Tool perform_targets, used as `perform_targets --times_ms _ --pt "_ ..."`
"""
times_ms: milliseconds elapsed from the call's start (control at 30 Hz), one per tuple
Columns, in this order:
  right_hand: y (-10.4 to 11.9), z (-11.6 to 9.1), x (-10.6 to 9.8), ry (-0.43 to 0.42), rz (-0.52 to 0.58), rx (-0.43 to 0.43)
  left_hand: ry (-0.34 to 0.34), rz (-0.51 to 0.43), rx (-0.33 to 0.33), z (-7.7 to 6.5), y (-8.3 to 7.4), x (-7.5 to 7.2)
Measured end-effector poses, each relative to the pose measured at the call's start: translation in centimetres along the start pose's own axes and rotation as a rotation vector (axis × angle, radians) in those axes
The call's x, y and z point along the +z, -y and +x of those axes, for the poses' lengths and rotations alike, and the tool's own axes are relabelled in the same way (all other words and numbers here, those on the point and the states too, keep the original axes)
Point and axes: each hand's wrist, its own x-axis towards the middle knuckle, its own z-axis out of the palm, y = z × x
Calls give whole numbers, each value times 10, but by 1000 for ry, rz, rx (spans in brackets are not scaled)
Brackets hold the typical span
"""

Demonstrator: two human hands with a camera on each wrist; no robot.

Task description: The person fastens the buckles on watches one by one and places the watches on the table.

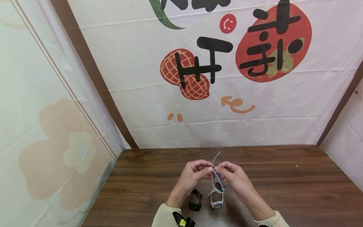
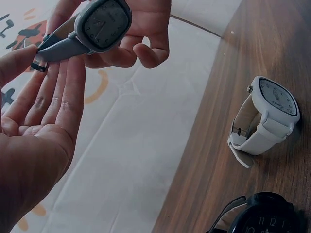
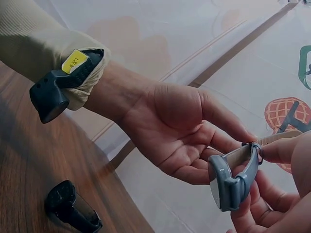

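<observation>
A grey-blue wristwatch [image 2: 107,24] hangs between my two hands above the table, its dial facing the left wrist camera. Thumb and fingers of my left hand [image 1: 193,175] pinch the strap by its dark buckle [image 2: 39,65]. From the other side, my right hand [image 1: 236,179] pinches the strap [image 3: 250,170] at that same spot. The loose strap end [image 1: 217,155] sticks up past the fingertips. Below, on the table, sit a white watch [image 2: 277,104] with its strap looped and a black watch [image 1: 195,205] to its left.
The brown wooden table [image 1: 297,183] runs back to a white printed cloth [image 1: 136,104]. Another cloth with a pale flower [image 1: 48,157] hangs along the left side. A dark wrist camera [image 3: 51,97] is strapped over the left sleeve [image 3: 29,39].
</observation>
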Motion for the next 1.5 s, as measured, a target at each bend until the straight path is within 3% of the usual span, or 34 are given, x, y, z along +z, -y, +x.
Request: perform_targets --times_ms 300,567,933,1200,1500 --pt "3 -2 -1 69 -29 7 6 -19 -18 -1 0 0" --pt "5 -3 1 55 -55 33 23 -14 -18 -1 2 -1" --pt "5 -4 2 87 -12 35 59 -10 -3 -2 3 -2" --pt "5 -5 7 5 -23 45 55 19 14 -2 2 -1" --pt "1 -4 9 -71 14 25 7 180 53 -1 4 -4"
